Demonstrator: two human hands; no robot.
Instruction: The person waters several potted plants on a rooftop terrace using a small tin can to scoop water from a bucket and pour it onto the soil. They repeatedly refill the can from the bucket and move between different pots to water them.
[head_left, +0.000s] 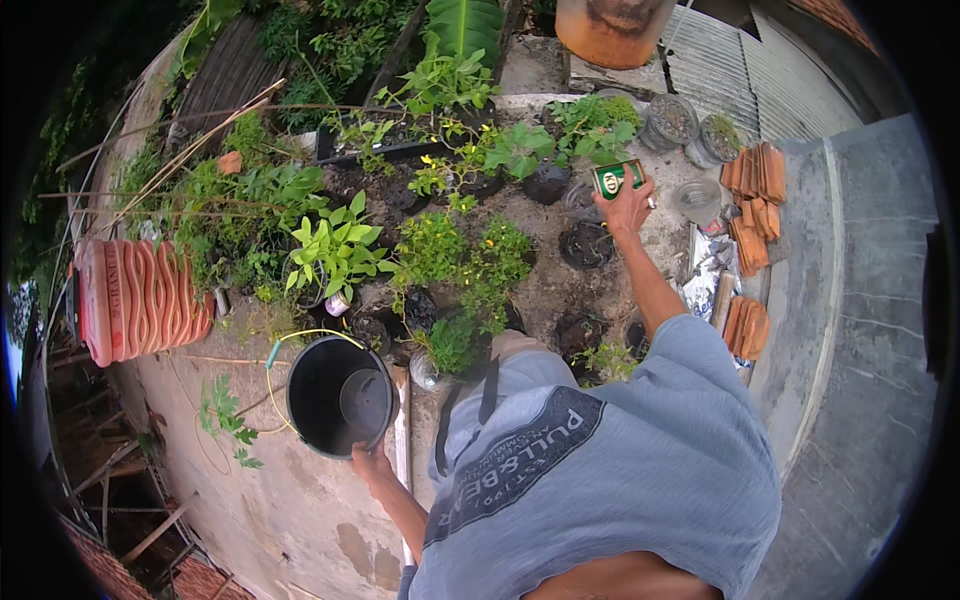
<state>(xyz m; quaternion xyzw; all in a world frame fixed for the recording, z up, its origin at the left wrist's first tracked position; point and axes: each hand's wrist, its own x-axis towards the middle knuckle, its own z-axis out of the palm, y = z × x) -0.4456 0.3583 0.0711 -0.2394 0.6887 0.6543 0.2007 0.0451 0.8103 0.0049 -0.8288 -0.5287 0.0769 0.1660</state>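
My left hand (372, 468) is closed on the near rim of a black bucket (305, 400), which tilts so that its inside shows; no contents can be made out. The bucket's yellow handle (268, 385) with a blue-green grip hangs to the left. Stretched out far to the right, my right hand (628, 207) grips a small green tin (606, 182) with a pale emblem. Close below that hand stands a dark plant pot (586, 246), and a clear plastic container (697, 201) is to its right. Leafy potted plants (465, 250) spread between my two hands.
Stacked orange roof tiles (755, 215) and crumpled silvery plastic (705, 265) lie at the right. A red wavy-sided planter (145, 298) stands at the left. Clear containers of soil (670, 122) and a rusty drum (612, 30) are at the back. Thin sticks (190, 160) cross the plants.
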